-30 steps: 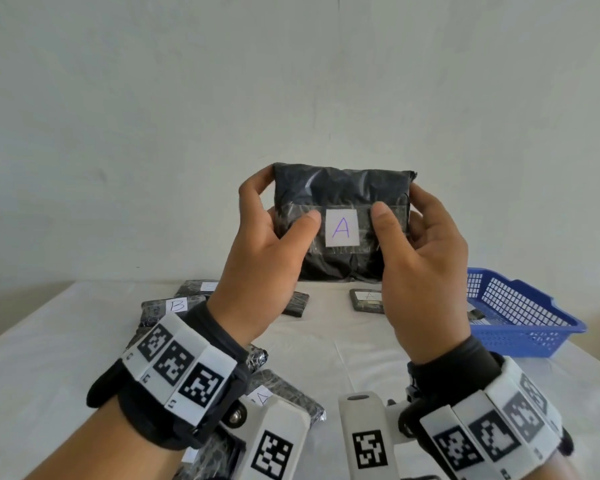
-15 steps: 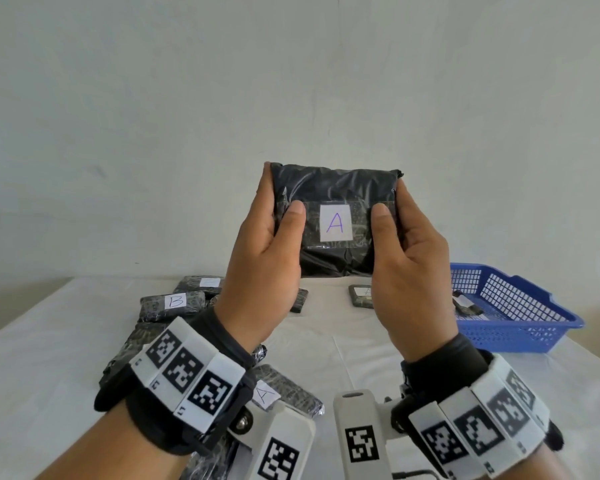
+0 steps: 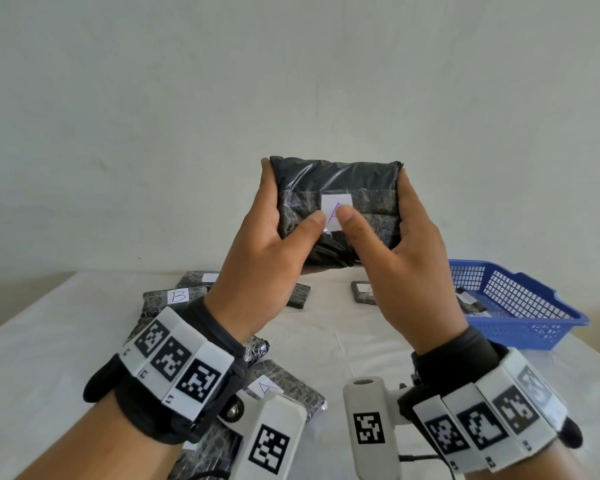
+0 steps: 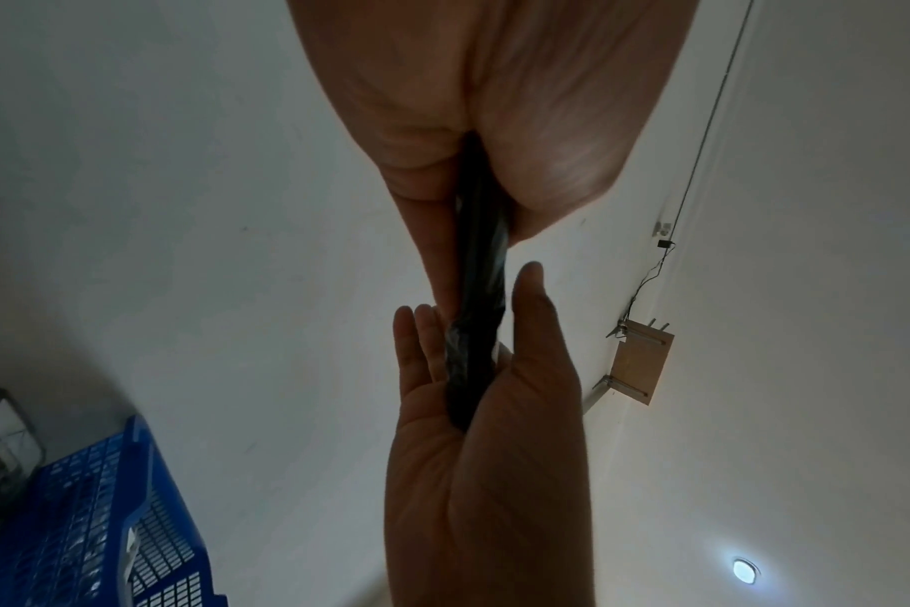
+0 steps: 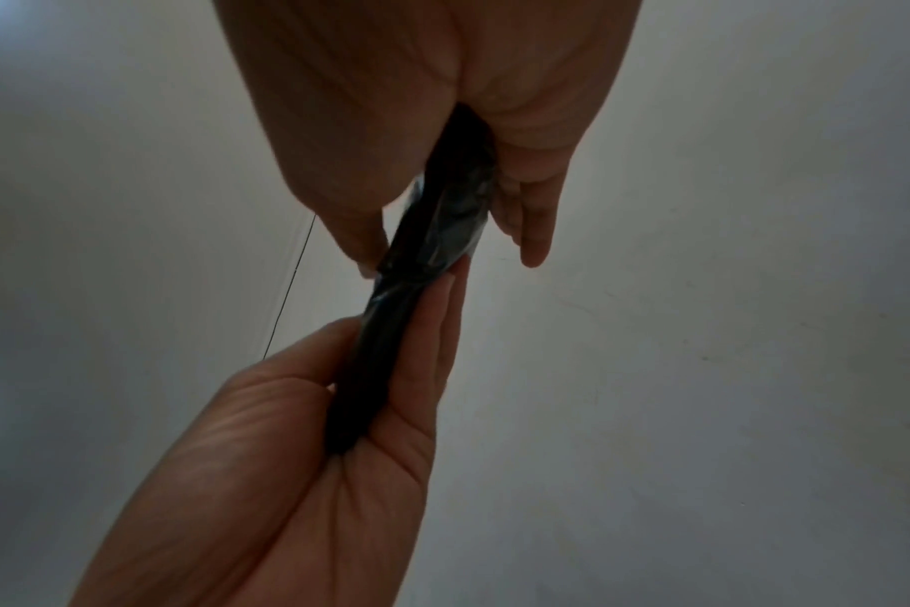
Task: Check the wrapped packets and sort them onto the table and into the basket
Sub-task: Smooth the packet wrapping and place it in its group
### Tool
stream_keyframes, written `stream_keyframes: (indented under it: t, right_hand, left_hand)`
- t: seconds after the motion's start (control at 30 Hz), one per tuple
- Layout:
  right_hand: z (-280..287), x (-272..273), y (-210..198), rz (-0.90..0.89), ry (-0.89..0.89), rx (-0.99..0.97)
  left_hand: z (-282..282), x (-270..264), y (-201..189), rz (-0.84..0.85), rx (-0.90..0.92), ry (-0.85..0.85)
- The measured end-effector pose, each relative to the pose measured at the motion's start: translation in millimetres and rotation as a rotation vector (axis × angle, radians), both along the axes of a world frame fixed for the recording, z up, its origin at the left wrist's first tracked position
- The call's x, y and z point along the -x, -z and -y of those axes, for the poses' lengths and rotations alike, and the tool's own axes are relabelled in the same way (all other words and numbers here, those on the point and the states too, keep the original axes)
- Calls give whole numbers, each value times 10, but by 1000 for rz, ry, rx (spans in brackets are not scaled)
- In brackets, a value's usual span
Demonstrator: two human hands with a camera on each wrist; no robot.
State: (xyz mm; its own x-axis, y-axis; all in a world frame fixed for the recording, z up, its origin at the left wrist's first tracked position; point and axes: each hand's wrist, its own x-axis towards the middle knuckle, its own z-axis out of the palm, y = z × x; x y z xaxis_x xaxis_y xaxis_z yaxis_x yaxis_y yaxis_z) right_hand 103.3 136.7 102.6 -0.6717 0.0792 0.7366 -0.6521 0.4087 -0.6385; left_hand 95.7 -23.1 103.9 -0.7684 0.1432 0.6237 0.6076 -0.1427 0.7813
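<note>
Both hands hold one black wrapped packet [image 3: 333, 188] up in the air above the worktop [image 3: 42, 344], in front of the pale wall. Left hand [image 3: 264, 271] grips its left end, fingers behind and thumb on the front; right hand [image 3: 409, 271] grips its right end the same way. Each grip is closed on the packet, and the two thumb tips press beside and partly over the white label [image 3: 336, 211], where a purple letter A is half covered.

Its long axis runs left to right, level, with the labelled face turned toward the person and the packet standing on its long edge. Both wrist views show it edge-on, a thin dark strip pinched between fingers and thumbs.

Below, on the white cloth, lie more packets: one marked B [image 3: 174, 297] at the left, one marked A [image 3: 284, 389] near the left wrist, one small one [image 3: 362, 292] alone near the middle, and several more partly hidden, so a full count cannot be made. One blue basket [image 3: 520, 306] sits at the right, with at least one packet inside.
</note>
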Motion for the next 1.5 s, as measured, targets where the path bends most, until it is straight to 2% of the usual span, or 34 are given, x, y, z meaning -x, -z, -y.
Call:
stream_keyframes:
  t: [0.27, 0.33, 0.43, 0.5, 0.63, 0.73, 1.03, 1.13, 1.27, 1.4, 1.5]
  right_hand:
    - [-75, 7, 2, 19, -65, -54]
    - [-111, 28, 1, 31, -147, -7]
    - [-127, 19, -13, 108, -378, 177]
    - [-146, 15, -26, 139, -435, 216]
    - [-226, -22, 3, 164, -324, 67]
    - [-255, -43, 51, 100, -204, -63]
    - [-208, -70, 34, 143, -129, -9]
    - [-190, -23, 9, 206, -73, 99]
    - [-139, 28, 6, 295, -117, 302]
    - [-67, -28, 39, 386, -230, 407]
    - [-1, -61, 82, 339, -235, 429]
  left_hand:
    - [21, -11, -22, 24, -44, 81]
    - [25, -16, -23, 41, -57, 94]
    - [40, -38, -25, 83, -94, 141]
    - [62, -37, -28, 129, -131, 203]
    - [133, -28, -51, 226, -237, 302]
    - [136, -41, -46, 259, -223, 350]
    - [19, 8, 35, 302, -270, 351]
    - [51, 36, 66, 372, -305, 380]
    - [-49, 19, 119, 332, -325, 339]
    - [-169, 60, 186, 131, -262, 52]
    - [-158, 79, 210, 95, -278, -26]
